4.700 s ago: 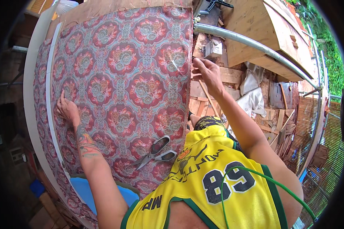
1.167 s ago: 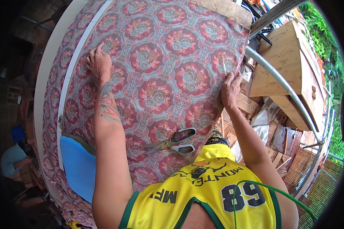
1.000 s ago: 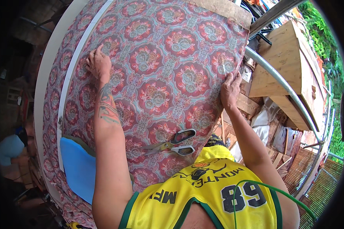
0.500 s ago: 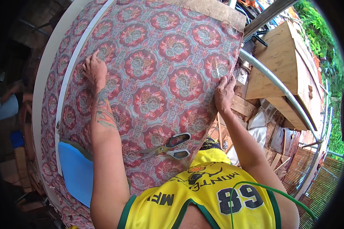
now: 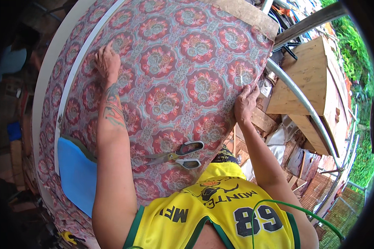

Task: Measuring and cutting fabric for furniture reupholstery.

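A red-and-teal floral fabric (image 5: 164, 103) is spread over a broad surface. My left hand (image 5: 107, 58) rests on it at the upper left, fingers apart and slightly bent, beside a long white strip (image 5: 70, 83). My right hand (image 5: 247, 101) grips the fabric's right edge, fingers on top and thumb hidden. Large scissors (image 5: 173, 156) with grey-and-black handles lie on the fabric between my forearms, nearer my body. A blue sheet (image 5: 75, 174) lies left of my left forearm, over part of the fabric.
At the right are a curved metal tube (image 5: 297, 89), plywood panels (image 5: 303, 74), scrap boards and greenery behind them. A dark metal bar (image 5: 307, 27) crosses the upper right. A dim figure in light blue (image 5: 12, 62) is at the far left. A yellow object (image 5: 70, 237) sits lower left.
Since the earliest frame my left hand has moved up the fabric and my right hand has come onto its edge. The view has shifted. The other person has moved farther up the view.
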{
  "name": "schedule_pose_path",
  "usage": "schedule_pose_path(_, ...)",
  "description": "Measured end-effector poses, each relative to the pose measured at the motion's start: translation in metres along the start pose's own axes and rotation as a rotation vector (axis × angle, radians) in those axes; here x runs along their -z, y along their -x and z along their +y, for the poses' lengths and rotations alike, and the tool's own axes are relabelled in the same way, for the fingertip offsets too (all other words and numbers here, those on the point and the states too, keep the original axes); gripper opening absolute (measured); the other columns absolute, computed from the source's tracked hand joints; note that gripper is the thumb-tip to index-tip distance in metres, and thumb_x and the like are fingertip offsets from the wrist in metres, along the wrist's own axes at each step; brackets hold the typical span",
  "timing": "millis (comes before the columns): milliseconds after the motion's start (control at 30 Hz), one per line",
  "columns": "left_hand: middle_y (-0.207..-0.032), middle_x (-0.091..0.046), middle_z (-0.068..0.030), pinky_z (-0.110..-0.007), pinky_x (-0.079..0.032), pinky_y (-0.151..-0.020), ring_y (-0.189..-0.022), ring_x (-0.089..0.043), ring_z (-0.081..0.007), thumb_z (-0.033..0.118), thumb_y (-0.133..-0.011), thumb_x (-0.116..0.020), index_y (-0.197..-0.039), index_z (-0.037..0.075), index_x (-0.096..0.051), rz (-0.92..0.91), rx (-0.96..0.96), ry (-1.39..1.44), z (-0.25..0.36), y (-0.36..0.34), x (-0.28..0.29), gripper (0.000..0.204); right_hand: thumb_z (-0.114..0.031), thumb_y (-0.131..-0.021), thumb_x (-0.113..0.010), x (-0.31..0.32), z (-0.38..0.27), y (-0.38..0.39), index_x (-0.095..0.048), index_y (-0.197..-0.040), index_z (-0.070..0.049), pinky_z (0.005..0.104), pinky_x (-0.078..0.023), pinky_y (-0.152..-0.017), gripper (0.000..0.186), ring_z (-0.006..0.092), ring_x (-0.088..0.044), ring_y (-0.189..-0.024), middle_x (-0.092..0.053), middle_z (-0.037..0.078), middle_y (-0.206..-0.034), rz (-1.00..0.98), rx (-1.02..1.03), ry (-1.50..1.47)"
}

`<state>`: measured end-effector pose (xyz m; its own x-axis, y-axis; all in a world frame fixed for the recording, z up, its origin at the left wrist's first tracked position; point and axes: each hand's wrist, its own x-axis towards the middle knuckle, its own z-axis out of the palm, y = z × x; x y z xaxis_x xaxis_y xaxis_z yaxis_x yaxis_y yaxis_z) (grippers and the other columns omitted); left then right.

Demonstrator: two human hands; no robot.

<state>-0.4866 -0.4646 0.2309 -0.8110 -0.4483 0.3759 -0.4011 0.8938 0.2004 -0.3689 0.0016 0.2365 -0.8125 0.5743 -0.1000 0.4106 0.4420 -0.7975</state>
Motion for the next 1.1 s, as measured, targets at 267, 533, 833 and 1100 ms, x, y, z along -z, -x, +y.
schedule_pose_path(267,-0.121,-0.069,-0.0146,-0.045,-0.050,-0.098,-0.114,-0.064,-0.0356,0.021,-0.098,-0.059,-0.121,0.012,-0.072,0.295,-0.250,0.365,0.008,0.073,0.045,0.027,-0.036,-0.107,-0.043,0.000,0.000,-0.010,-0.031,-0.150,0.003,0.0534,-0.043,-0.102,0.059,0.0522,-0.057,-0.121,-0.057,0.040,-0.130,0.002,0.079,0.043)
schedule_pose_path(533,-0.122,-0.069,-0.0151,-0.044,-0.051,-0.096,-0.116,-0.063,-0.0352,0.004,-0.099,-0.059,-0.121,0.002,-0.069,0.247,0.027,0.407,0.020,0.334,0.186,0.024,-0.031,-0.106,-0.044,0.000,-0.003,0.000,-0.029,-0.147,0.006,0.0527,-0.045,-0.100,0.058,0.0519,-0.056,-0.121,-0.054,0.040,-0.132,-0.045,0.129,-0.034)
schedule_pose_path(833,-0.134,-0.060,-0.0156,-0.053,-0.041,-0.108,-0.125,-0.056,-0.0371,0.016,-0.099,-0.060,-0.127,0.007,-0.067,0.085,0.158,0.118,0.063,0.488,0.209,0.030,-0.034,-0.106,-0.043,0.002,-0.001,-0.001,-0.029,-0.148,0.002,0.0538,-0.049,-0.097,0.058,0.0506,-0.062,-0.113,-0.058,0.039,-0.127,-0.028,0.102,0.022)
schedule_pose_path(1100,-0.141,-0.055,-0.0153,-0.051,-0.037,-0.112,-0.130,-0.052,-0.0378,0.025,-0.100,-0.060,-0.131,0.007,-0.062,0.092,0.255,0.040,0.050,0.496,0.213,0.035,-0.034,-0.103,-0.051,0.005,0.020,-0.021,-0.024,-0.151,0.003,0.0532,-0.047,-0.099,0.067,0.0484,-0.060,-0.118,-0.054,0.038,-0.133,-0.152,0.138,-0.217)
